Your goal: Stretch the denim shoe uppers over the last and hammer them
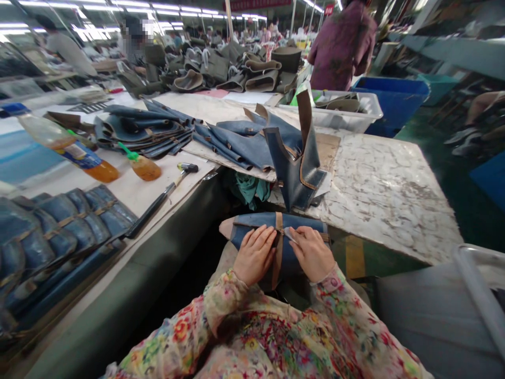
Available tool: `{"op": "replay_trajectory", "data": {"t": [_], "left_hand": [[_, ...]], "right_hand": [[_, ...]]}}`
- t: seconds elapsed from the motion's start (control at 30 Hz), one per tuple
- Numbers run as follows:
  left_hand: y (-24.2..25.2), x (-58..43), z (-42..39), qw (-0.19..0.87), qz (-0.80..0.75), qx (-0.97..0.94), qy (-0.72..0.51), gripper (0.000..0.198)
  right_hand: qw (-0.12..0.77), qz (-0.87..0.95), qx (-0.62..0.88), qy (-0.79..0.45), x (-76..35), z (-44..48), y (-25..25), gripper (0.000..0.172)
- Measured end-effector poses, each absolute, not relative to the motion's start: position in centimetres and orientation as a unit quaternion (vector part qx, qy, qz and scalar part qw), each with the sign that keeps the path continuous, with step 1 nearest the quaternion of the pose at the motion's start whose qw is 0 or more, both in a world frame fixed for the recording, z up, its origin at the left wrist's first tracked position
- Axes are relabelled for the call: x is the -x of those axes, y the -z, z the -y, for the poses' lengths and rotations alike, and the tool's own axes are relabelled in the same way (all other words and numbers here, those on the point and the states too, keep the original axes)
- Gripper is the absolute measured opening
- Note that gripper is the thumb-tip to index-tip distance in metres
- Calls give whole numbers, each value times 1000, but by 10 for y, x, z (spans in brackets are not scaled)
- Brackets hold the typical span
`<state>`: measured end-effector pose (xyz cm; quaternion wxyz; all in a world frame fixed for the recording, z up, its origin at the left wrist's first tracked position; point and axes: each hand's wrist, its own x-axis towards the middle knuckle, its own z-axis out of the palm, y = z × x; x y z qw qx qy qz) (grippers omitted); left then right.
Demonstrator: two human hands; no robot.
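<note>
The blue piece (291, 263) lies 9-to-3 o'clock beneath both hands; left hand (255, 255) rests flattened, right hand (314, 253), toward 3, pinches something pale (291, 235).

Part of blue piece (256, 219) hidden under left hand (256, 254) and right hand (314, 253). Small pale thing (291, 235) in right hand mostly covered; cannot tell what. Blue flaps (59, 218) cut off by left edge. Grey bin (434, 300) cut off by right edge. Person in purple (341, 45): head cut off at top. Words on red banner (258, 5) too small to read. People far back (272, 31) blurry.
</note>
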<state>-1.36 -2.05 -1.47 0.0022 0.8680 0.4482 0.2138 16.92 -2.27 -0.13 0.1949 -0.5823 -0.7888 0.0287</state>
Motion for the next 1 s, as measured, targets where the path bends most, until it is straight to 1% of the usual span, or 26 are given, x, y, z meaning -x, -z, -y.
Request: {"op": "replay_trajectory", "data": {"t": [0.23,0.37,0.53,0.63,0.87,1.0], "left_hand": [[13,19,25,-5,-447,-868,-216,40],[10,15,25,16,-469,-858,-208,37],[1,5,14,38,-506,-837,-205,26],[-6,-1,8,40,-512,-836,-193,19],[-12,-5,5,47,-504,-844,-175,15],[-8,-4,8,16,-503,-840,-203,12]], "right_hand": [[208,797,565,-47,-176,22,4,31],[217,803,550,-79,-176,19,4,32],[240,809,515,-151,-177,12,0,31],[257,809,502,-166,-178,9,-4,29],[258,810,495,-181,-176,11,-10,28],[268,802,495,-202,-177,12,-9,29]]}}
